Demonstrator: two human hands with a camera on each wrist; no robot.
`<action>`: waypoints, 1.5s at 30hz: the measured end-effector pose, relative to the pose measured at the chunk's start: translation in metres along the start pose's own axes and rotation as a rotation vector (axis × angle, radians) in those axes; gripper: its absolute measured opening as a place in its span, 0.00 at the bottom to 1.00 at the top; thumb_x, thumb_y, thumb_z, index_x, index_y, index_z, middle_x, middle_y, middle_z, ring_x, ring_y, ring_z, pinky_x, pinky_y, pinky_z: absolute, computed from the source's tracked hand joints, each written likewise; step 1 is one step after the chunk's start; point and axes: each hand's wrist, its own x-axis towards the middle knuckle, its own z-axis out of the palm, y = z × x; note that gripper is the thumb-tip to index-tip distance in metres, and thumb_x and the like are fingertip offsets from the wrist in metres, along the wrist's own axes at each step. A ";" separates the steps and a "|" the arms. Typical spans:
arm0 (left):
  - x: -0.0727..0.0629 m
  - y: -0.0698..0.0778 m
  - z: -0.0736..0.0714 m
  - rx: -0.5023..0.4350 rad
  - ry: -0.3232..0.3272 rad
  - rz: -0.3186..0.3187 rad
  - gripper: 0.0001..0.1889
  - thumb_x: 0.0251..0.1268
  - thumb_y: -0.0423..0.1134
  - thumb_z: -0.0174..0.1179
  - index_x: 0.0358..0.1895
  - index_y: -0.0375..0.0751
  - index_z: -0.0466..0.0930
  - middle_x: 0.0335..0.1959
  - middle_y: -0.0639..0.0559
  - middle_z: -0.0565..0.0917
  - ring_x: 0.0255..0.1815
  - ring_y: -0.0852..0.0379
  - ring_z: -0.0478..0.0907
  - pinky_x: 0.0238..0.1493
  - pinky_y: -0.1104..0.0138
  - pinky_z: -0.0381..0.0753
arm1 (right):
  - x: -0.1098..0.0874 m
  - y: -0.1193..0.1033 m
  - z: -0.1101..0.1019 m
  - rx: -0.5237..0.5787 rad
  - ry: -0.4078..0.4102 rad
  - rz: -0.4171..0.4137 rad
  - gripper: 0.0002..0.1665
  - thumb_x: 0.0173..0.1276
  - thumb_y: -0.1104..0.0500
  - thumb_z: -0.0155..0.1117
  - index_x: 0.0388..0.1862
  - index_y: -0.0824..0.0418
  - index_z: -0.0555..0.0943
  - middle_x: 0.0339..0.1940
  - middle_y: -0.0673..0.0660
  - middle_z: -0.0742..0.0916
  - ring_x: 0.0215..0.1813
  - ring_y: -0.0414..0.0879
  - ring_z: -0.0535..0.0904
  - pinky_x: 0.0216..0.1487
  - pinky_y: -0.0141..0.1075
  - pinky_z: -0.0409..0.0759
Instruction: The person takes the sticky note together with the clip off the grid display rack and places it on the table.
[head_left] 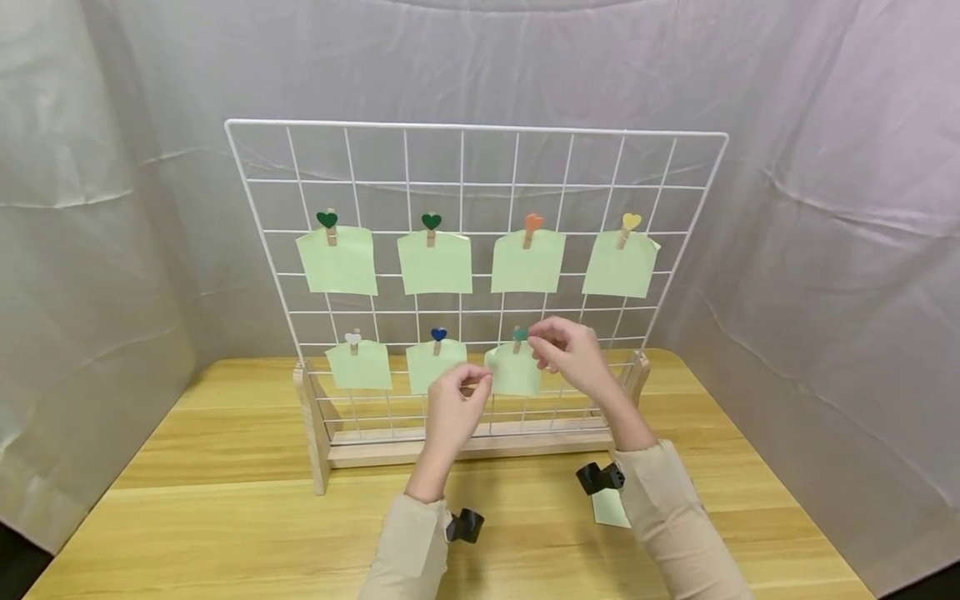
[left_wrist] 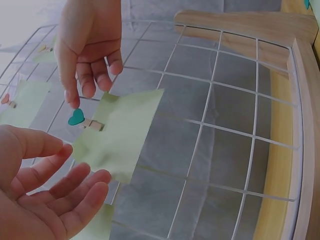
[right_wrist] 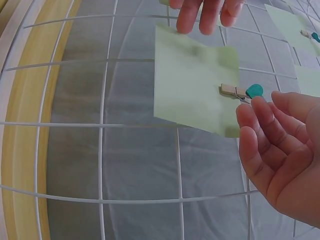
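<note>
A pale green paper note (head_left: pixel 513 373) hangs on the white wire grid (head_left: pixel 462 158), held by a small wooden clothespin with a teal heart (head_left: pixel 520 334). My right hand (head_left: pixel 576 357) is beside this clothespin, its fingertips close to the heart and its fingers loosely bent. My left hand (head_left: pixel 455 410) hovers at the note's left side with relaxed fingers and nothing between them. In the right wrist view, the teal-heart clothespin (right_wrist: pixel 233 90) stands free of the thumb and grips the note's top edge.
Other green notes hang in two rows, under clothespins with green (head_left: pixel 431 222), orange (head_left: pixel 533 222), yellow (head_left: pixel 632 222), white and blue hearts (head_left: pixel 438 334). The grid stands in a wooden base (head_left: pixel 367 454) on the table. Another green note (head_left: pixel 610 508) lies near my right sleeve.
</note>
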 end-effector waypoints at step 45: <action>0.004 0.009 0.009 -0.064 0.027 -0.088 0.14 0.55 0.21 0.60 0.46 0.28 0.82 0.40 0.35 0.84 0.28 0.56 0.76 0.31 0.77 0.75 | 0.016 -0.019 0.007 -0.270 -0.145 0.009 0.20 0.73 0.63 0.55 0.59 0.74 0.76 0.22 0.60 0.85 0.18 0.41 0.76 0.20 0.29 0.71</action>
